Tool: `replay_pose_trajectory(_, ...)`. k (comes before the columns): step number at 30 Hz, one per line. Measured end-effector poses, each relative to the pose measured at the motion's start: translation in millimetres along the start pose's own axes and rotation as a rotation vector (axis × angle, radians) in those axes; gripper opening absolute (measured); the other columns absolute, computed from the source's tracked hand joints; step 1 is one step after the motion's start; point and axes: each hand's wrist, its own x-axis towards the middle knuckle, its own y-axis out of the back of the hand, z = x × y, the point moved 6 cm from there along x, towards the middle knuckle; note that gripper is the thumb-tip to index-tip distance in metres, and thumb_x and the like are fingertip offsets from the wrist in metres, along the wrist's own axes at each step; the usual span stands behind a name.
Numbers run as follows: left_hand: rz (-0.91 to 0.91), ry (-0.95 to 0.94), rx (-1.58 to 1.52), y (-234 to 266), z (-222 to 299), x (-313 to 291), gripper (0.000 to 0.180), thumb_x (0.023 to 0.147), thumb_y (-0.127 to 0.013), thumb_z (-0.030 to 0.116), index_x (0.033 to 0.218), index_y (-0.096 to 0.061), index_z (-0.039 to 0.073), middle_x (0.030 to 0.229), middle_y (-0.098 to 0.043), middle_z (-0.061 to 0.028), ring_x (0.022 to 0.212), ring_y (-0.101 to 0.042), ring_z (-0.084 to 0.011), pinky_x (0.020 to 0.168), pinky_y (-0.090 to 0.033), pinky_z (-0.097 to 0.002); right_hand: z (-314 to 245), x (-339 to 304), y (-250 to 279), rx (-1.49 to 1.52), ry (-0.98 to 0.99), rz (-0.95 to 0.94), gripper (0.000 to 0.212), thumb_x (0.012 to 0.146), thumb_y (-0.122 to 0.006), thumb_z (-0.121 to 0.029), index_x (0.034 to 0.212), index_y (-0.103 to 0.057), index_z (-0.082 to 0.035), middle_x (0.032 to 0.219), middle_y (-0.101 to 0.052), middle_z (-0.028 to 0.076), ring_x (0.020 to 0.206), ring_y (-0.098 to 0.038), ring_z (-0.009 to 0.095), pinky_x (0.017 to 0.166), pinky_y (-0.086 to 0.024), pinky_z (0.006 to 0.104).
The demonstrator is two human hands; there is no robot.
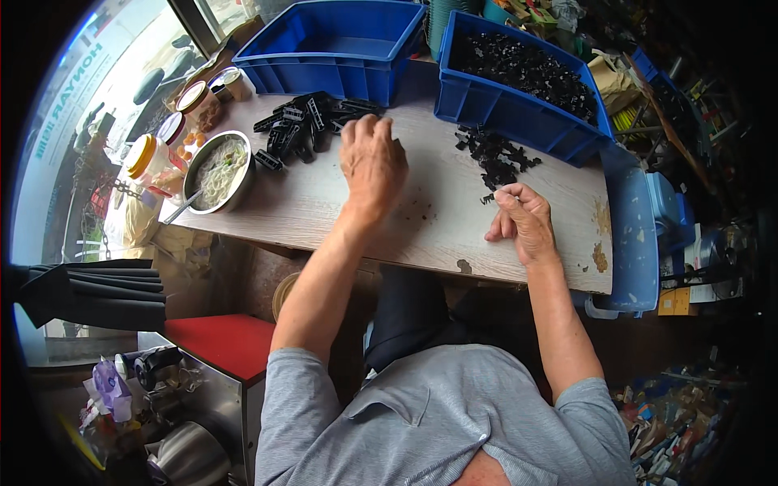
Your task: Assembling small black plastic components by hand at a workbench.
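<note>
My left hand (373,166) is over the middle of the table, fingers curled down. A dark edge shows beside its fingers, seemingly a black plastic part mostly hidden by the hand. Just left of it lies a heap of long black plastic housings (293,130). Thumb and forefinger of my right hand (527,223) are pinched together at the right. At their tips is a small black toothed piece (488,198). Beyond that hand, a loose pile of small black plastic pieces (498,162) spreads over the tabletop (316,212).
An empty-looking blue crate (324,71) stands at the back. Beside it, another blue crate (519,112) holds many small black pieces. On the left are a metal bowl (237,193) of noodles with a spoon and several lidded jars (147,155). Dark crumbs dot the table.
</note>
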Motion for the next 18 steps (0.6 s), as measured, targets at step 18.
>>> replay_pose_trajectory(18,-0.199,0.016,0.284,-22,-56,17,0.024,0.087,-0.065,0.031,0.099,-0.072,0.012,0.108,-0.067,-0.0063,0.111,-0.055,-0.0281,0.089,-0.039,-0.0471,-3,-3,-2,0.024,0.011,0.026,0.015,0.088,-0.070,-0.020,0.091,-0.063,-0.007,0.051,-0.048,0.001,0.049,-0.057,0.013,0.050,-0.059,0.0357)
